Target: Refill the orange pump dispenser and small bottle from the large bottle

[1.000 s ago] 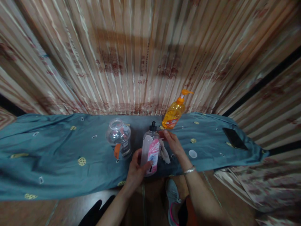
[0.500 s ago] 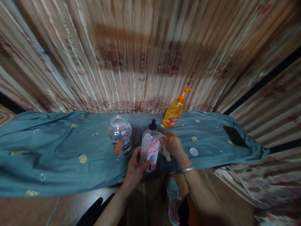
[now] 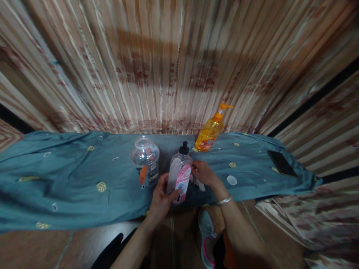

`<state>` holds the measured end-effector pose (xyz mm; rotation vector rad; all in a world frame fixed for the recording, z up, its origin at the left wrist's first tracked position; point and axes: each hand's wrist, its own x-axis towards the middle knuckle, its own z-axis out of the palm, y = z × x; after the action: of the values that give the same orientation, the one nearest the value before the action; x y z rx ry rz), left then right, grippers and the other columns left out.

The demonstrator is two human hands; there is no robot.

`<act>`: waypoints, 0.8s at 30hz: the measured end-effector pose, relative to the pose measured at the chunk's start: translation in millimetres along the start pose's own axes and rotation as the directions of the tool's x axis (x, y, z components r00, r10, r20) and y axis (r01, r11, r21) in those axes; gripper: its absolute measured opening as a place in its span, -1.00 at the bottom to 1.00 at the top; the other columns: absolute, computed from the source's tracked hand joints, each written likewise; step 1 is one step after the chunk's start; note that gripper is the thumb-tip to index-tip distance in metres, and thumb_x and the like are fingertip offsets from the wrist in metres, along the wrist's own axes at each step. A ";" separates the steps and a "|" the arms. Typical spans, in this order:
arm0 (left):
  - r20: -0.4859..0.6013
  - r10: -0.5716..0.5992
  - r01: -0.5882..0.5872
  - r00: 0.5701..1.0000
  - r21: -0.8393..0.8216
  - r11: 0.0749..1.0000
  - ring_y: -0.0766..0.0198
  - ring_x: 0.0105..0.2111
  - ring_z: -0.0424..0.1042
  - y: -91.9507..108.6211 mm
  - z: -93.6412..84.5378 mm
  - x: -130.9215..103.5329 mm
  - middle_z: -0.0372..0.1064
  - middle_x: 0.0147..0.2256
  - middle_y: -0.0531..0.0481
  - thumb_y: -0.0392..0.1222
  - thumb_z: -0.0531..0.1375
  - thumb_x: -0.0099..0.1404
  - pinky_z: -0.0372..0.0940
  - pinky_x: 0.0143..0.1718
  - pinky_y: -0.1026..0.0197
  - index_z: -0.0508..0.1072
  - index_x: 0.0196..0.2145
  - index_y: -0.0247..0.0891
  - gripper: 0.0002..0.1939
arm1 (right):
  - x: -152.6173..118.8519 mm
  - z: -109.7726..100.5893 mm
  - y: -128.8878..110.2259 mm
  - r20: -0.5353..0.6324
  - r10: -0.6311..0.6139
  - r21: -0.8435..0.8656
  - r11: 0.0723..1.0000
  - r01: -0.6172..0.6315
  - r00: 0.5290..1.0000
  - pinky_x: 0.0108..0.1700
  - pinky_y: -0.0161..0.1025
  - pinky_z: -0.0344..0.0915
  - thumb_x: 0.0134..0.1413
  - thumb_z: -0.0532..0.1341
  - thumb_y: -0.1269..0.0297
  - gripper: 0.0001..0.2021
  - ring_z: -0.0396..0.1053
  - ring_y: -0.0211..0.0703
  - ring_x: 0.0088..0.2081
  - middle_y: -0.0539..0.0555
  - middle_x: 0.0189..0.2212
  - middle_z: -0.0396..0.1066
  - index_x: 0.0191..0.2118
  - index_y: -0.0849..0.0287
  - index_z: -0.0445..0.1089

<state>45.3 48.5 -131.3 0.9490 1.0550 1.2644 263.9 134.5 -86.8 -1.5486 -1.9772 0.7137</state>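
My left hand (image 3: 162, 194) is wrapped round the lower left side of a clear plastic bottle (image 3: 174, 173) with a black cap and a pink label. The bottle stands nearly upright, tilted slightly. At its right shoulder, my right hand (image 3: 204, 172) is closed, fingertips pinched on a crumpled whitish cloth (image 3: 199, 184) that hangs beside the bottle. Part of the cloth is hidden behind the bottle and fingers. To the left stands an open clear jar (image 3: 145, 157) with an orange patch on its side.
Behind on the right stands a yellow pump bottle (image 3: 209, 134) with an orange pump. A round white lid (image 3: 231, 180) and a black phone (image 3: 282, 163) lie on the teal cloth cover (image 3: 75, 179). A pleated curtain (image 3: 157, 74) closes off the back.
My right hand has lowered slightly along the bottle's right side, with the cloth bunched lower. My left hand keeps its hold on the bottle. The view has shifted slightly.
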 end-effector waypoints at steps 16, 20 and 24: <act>0.089 0.016 -0.017 0.996 0.011 1.000 -0.10 0.00 0.66 9.5 0.4 -0.5 0.74 -0.04 -0.12 -0.02 0.64 0.00 0.50 0.12 -0.03 0.65 -0.03 -0.15 -0.42 | 5.2 -12.6 -60.7 -0.165 0.097 0.769 0.636 0.066 0.982 -0.24 -0.15 0.46 -0.28 0.73 -0.28 -0.51 0.49 -0.10 -0.34 0.01 -0.41 0.66 -0.40 0.00 0.74; 0.101 0.010 -0.011 0.995 0.013 1.000 -0.11 0.01 0.67 10.1 -1.1 -0.6 0.76 -0.04 -0.12 -0.02 0.63 0.01 0.50 0.11 -0.04 0.68 -0.03 -0.16 -0.43 | 3.8 -10.4 -60.7 -0.180 0.111 0.788 0.610 0.076 0.977 -0.20 -0.12 0.50 -0.24 0.72 -0.20 -0.57 0.53 -0.08 -0.31 0.02 -0.37 0.70 -0.35 -0.01 0.79; 0.104 0.020 -0.021 0.994 0.007 1.000 -0.13 0.00 0.68 6.6 -0.7 1.2 0.76 -0.06 -0.14 0.03 0.66 0.00 0.52 0.13 -0.07 0.69 -0.04 -0.17 -0.41 | 2.9 -10.1 -60.5 -0.176 0.135 0.817 0.572 0.068 0.975 -0.18 -0.12 0.51 -0.22 0.72 -0.11 -0.60 0.56 -0.08 -0.31 0.03 -0.35 0.73 -0.28 0.00 0.82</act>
<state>42.9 50.2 -125.3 1.0231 0.9717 1.2153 227.9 125.8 -37.8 -0.9979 -1.1297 1.2009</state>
